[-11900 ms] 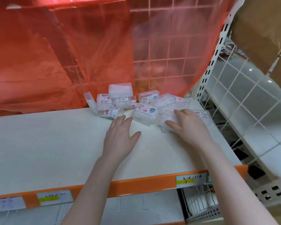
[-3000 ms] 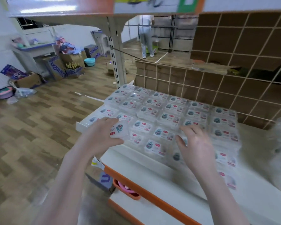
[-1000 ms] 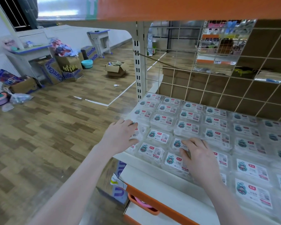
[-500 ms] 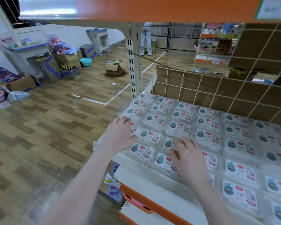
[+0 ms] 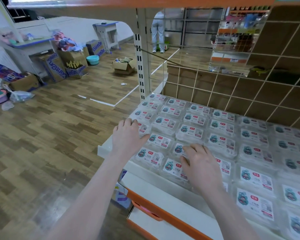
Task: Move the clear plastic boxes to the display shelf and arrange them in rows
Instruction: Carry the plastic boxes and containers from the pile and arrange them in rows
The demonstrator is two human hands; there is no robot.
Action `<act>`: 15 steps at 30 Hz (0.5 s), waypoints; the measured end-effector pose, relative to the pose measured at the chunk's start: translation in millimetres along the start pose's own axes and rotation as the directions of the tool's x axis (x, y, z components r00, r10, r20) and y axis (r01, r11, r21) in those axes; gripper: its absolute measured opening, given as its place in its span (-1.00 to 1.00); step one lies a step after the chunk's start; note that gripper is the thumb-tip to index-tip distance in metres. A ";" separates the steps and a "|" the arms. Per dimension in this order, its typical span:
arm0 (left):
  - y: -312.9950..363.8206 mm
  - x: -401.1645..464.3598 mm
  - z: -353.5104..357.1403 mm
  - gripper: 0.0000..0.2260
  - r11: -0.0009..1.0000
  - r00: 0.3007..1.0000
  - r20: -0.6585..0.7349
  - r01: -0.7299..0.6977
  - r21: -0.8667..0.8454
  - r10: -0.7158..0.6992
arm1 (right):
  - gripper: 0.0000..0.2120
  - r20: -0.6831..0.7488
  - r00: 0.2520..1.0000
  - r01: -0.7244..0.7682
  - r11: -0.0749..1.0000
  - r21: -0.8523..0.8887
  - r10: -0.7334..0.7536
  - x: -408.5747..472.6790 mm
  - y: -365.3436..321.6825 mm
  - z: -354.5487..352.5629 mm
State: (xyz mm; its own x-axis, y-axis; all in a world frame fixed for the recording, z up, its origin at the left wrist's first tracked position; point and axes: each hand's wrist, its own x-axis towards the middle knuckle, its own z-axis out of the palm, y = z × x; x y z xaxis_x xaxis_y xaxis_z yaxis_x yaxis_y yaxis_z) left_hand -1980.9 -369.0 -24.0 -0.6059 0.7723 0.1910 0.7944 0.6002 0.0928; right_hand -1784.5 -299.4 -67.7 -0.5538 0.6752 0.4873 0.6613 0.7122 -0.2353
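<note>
Boxes: clear plastic boxes (image 5: 191, 134) with printed labels lie flat in tidy rows on the display shelf (image 5: 164, 187), filling the lower right of the frame from the wire grid back (image 5: 249, 94) toward the front edge
Left hand: the left hand (image 5: 126, 138) rests palm down at the left end of the rows, fingers fairly straight over an end box (image 5: 144, 128), thumb reaching toward the next row; it presses rather than grips
Right hand: the right hand (image 5: 200, 168) lies flat at centre frame, fingers spread on top of a front-row box (image 5: 174, 168) and its neighbours; nothing is pinched or lifted
Hands together or apart: apart, 1 at the left edge of the block and 1 near the front, both touching box lids
Step in hand: by the look of it, squaring up the near left corner of the rows
Handling: the boxes look light, thin-walled and smooth, so they should slide easily on the shelf and may skate or tip if shoved hard; lids could flex under a heavy press
Where to hold: better to take a box by its 2 short sides, or nudge it from a side wall with flat fingers, than to squeeze the lid
Risk: the left-end boxes sit close to the open side of the shelf and could slip off onto the wooden floor (image 5: 55, 129)
</note>
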 end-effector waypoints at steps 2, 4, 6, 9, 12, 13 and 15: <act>-0.7 1.0 1.7 -0.46 1.000 1.000 -0.014 0.003 0.002 -0.003 | -0.79 0.003 1.000 -0.015 1.000 -0.019 0.015 -0.9 -4.1 -2.4; -2.4 2.2 3.3 -0.46 1.000 0.999 -0.036 -0.003 0.000 0.003 | -0.79 -0.001 0.999 -0.032 0.999 -0.020 0.032 -2.9 -8.4 -4.4; -5.6 3.2 4.3 -0.46 1.000 0.998 -0.054 -0.018 -0.012 0.017 | -0.78 -0.020 0.998 -0.065 0.998 -0.028 0.064 -6.2 -13.2 -6.2; -13.0 4.0 4.2 -0.45 0.998 0.997 -0.057 -0.055 -0.016 0.054 | -0.76 -0.067 0.984 -0.171 0.984 -0.057 0.167 -14.6 -21.9 -10.1; -22.2 6.3 4.1 -0.43 0.994 0.993 -0.058 -0.106 -0.025 0.104 | -0.77 -0.107 0.953 -0.293 0.953 -0.076 0.284 -24.2 -32.6 -15.4; -25.2 7.0 3.9 -0.43 0.992 0.991 -0.057 -0.123 -0.029 0.121 | -0.76 -0.118 0.945 -0.315 0.945 -0.088 0.305 -27.6 -35.9 -17.3; -30.5 8.8 3.8 -0.43 0.988 0.988 -0.047 -0.149 -0.035 0.147 | -0.77 -0.133 0.925 -0.372 0.920 -0.122 0.356 -34.0 -41.8 -22.4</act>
State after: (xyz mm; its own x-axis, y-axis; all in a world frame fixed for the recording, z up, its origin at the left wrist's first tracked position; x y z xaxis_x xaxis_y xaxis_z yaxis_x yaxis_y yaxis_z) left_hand -2010.6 -379.7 -28.9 -0.4795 0.8417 0.2482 0.8769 0.4706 0.0979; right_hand -1781.9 -356.5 -55.6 -0.2095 0.8526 0.4787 0.8764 0.3809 -0.2949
